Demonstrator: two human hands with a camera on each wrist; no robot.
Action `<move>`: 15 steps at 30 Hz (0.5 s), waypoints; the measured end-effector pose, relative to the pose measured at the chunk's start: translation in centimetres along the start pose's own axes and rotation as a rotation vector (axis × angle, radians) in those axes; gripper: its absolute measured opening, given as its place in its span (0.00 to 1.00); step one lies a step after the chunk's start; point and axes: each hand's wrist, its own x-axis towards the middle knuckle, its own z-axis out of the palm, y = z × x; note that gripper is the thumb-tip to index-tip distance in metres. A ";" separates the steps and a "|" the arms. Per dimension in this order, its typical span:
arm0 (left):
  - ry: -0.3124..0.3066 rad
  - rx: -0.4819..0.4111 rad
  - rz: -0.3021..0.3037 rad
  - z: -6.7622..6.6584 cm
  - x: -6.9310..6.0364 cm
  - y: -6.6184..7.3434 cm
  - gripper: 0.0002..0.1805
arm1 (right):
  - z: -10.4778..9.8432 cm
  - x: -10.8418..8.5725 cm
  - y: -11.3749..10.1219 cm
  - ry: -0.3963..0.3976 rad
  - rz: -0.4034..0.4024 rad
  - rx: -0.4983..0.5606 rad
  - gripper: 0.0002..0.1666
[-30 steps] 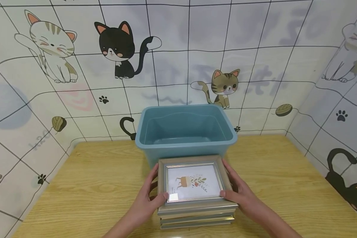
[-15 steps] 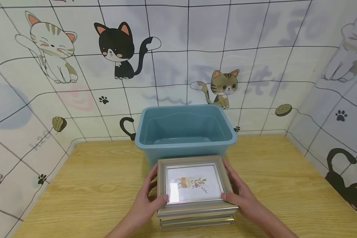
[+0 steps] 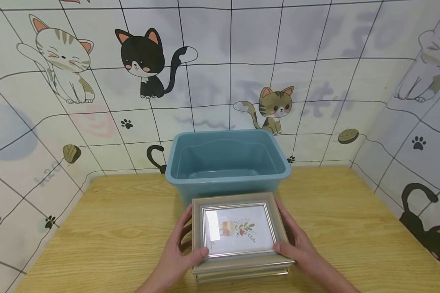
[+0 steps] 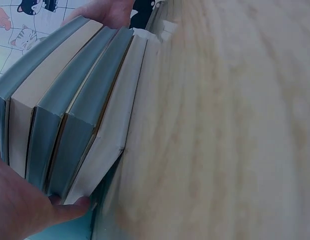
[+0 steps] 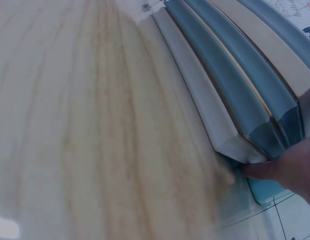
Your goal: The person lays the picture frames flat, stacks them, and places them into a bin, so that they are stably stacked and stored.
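Observation:
A stack of several picture frames [image 3: 238, 260] lies in front of a blue plastic bin in the head view. The top frame has a beige-grey border and a glazed plant drawing [image 3: 240, 228]. My left hand [image 3: 177, 254] grips the stack's left side, its thumb over the top frame's border. On the right side my right hand [image 3: 300, 244] holds it the same way. Both wrist views show the stack's edges in blue-grey and pale layers, with a finger [image 4: 70, 210] and another finger [image 5: 262, 171] reaching the lowest pale layer. Whether the stack touches the table, I cannot tell.
The blue bin [image 3: 227, 180] stands directly behind the stack, its top open and its inside bare. Under everything is a wood-grain tabletop [image 3: 124, 228]. A wall covering [image 3: 212, 49] printed with cats and grid lines encloses the back and both sides.
The top frame's near edge has come slightly lower in view, so less of the stack's front shows. A bright reflection on the glass has shifted up and grown. Both hands keep their hold.

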 end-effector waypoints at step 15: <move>0.004 -0.049 -0.071 0.3 -0.6 0.6 0.56 | 0.9 -1.4 -0.9 0.080 0.101 -0.064 0.56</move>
